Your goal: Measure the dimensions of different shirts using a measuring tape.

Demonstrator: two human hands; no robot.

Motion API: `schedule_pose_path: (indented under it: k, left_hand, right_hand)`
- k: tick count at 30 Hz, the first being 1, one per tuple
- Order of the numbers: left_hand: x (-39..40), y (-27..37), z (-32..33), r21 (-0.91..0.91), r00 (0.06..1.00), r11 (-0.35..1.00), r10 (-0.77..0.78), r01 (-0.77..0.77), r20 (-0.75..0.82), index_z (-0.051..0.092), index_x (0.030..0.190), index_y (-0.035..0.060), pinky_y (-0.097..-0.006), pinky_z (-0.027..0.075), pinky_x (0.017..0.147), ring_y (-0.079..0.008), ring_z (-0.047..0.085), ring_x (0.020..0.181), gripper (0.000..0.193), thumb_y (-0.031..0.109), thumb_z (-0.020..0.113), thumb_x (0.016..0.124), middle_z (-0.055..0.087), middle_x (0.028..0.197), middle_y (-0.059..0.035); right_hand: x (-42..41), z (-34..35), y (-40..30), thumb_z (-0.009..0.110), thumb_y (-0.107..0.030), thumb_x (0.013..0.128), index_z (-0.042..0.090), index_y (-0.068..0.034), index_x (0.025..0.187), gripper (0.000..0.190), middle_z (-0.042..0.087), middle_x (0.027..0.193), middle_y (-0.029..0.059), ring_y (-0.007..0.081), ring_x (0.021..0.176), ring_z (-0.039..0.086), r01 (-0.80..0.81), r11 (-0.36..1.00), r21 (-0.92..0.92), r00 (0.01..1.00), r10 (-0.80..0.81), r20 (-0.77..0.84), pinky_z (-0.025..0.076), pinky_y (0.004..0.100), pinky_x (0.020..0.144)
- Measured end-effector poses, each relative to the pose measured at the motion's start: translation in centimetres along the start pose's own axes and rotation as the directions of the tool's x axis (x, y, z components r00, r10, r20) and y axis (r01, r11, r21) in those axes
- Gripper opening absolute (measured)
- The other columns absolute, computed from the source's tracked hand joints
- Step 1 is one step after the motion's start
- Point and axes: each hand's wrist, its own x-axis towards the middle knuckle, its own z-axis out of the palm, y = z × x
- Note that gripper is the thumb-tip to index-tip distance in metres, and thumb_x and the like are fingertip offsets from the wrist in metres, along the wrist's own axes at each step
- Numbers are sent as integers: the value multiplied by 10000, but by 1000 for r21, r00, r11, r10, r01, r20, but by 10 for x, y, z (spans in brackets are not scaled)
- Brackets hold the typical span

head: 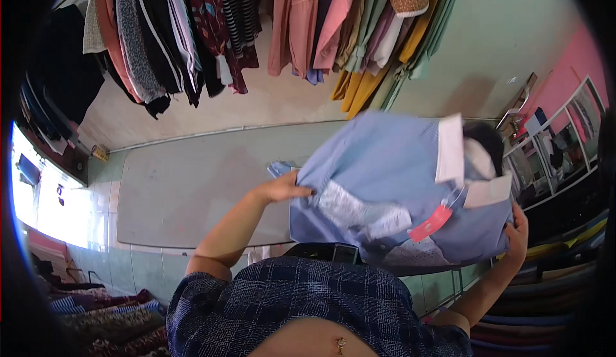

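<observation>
A light blue shirt (385, 155) with a white collar (451, 150) is spread out between my hands, somewhat blurred. My left hand (284, 188) grips its edge on the left, thumb on top of the cloth. At the far right, my right hand (516, 229) holds the other side below the collar. A red tag (431, 222) hangs from a white loop near the collar opening. White patterned panels (361, 208) show on the front. The shirt is over the right part of a grey tabletop (202, 188) and hides it. A small bunch of blue cloth (279, 168) lies beyond my left hand.
Clothes (159, 34) hang along the wall above the table, with pink, green and mustard garments (365, 92) farther right. A dark, blurred object (486, 143) is partly hidden behind the collar. A white-framed rack (558, 150) stands right. Piled clothes (106, 318) lie lower left.
</observation>
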Motion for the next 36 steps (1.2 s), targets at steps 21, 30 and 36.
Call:
schedule_pose_path:
  k: [21, 30, 36]
  left_hand:
    - [-115, -376, 184, 411, 872, 842, -452, 349, 187, 469, 1263, 78, -329, 386, 927, -184, 507, 1071, 600, 172, 655, 701, 559, 1195, -89]
    - [-186, -146, 105, -144, 842, 988, -122, 54, -525, 506, 1115, -23, -278, 507, 640, -154, 619, 710, 352, 63, 574, 781, 650, 931, -121]
    - [-238, -26, 49, 186, 407, 943, 59, 277, -911, 537, 801, -9, -267, 478, 488, -123, 570, 539, 68, 22, 587, 765, 589, 698, -55]
  right_hand:
    - [30, 33, 222, 619, 77, 696, 547, 45, 1151, 462, 621, 1005, 69, 124, 907, 573, -206, 864, -459, 506, 496, 706, 465, 269, 816]
    - [74, 88, 151, 607, 18, 692, 568, 12, 1077, 388, 614, 940, 20, 97, 848, 553, -146, 968, -204, 722, 245, 647, 447, 237, 758]
    - [152, 152, 82, 599, -6, 717, 568, 10, 1024, 309, 612, 895, 48, 127, 833, 546, 252, 948, -192, 833, -112, 542, 425, 243, 764]
